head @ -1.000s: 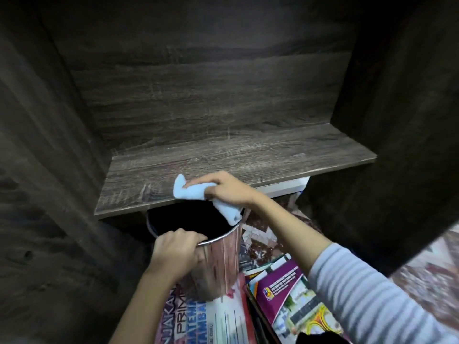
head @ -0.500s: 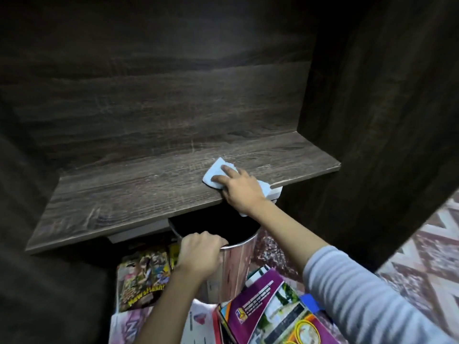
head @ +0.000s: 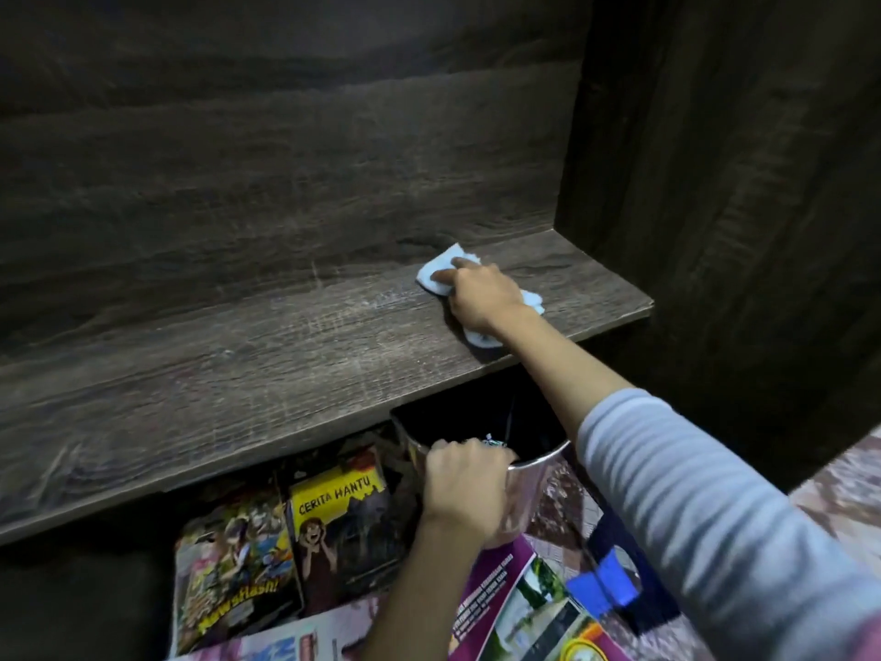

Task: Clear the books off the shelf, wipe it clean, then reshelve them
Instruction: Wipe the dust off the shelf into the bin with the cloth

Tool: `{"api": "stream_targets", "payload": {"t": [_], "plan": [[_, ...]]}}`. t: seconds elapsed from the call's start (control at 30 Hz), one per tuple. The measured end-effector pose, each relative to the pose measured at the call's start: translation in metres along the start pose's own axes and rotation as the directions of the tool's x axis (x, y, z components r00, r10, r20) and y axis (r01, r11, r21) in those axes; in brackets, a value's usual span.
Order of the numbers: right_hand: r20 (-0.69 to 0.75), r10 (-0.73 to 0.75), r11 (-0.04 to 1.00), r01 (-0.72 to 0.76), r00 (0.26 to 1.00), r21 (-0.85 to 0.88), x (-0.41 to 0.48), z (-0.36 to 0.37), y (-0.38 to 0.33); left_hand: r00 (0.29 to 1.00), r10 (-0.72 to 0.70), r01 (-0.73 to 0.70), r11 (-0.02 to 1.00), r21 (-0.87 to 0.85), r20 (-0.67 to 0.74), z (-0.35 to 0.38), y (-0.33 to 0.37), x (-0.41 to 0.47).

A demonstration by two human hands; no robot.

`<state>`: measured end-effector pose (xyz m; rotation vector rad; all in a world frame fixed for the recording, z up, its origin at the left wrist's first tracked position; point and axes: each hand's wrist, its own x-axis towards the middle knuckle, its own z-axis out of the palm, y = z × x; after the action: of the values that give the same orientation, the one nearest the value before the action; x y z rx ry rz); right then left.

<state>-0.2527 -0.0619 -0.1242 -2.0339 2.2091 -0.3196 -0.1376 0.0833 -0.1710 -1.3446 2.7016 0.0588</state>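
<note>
One cloth [head: 431, 275] on shelf [head: 286, 364] — long axis back-L to front-R

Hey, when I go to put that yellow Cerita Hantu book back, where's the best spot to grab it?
Probably its near, lower edge, coming from the front. The Cerita Hantu book has its top end tucked under the shelf, a comic crowds its left side, and the bin held by the left hand sits on its right. Pinch that edge, thumb on the cover.
</note>
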Motion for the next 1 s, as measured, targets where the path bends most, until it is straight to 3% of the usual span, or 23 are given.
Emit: {"api": "stream_targets", "payload": {"t": [0.53,1.0], "plan": [[-0.057,0.281,0.924,-0.286,0.958,-0.254,0.038,-0.028,0.11,0.99,0.138,-0.138,0.99,-0.013,-0.023,0.006,0.027,0.045],[-0.059,0.37,0.878,-0.37,0.927,-0.303,-0.014,-0.033,0.103,0.981,0.147,-0.154,0.987,-0.044,-0.127,-0.008,0.055,0.049]]}}
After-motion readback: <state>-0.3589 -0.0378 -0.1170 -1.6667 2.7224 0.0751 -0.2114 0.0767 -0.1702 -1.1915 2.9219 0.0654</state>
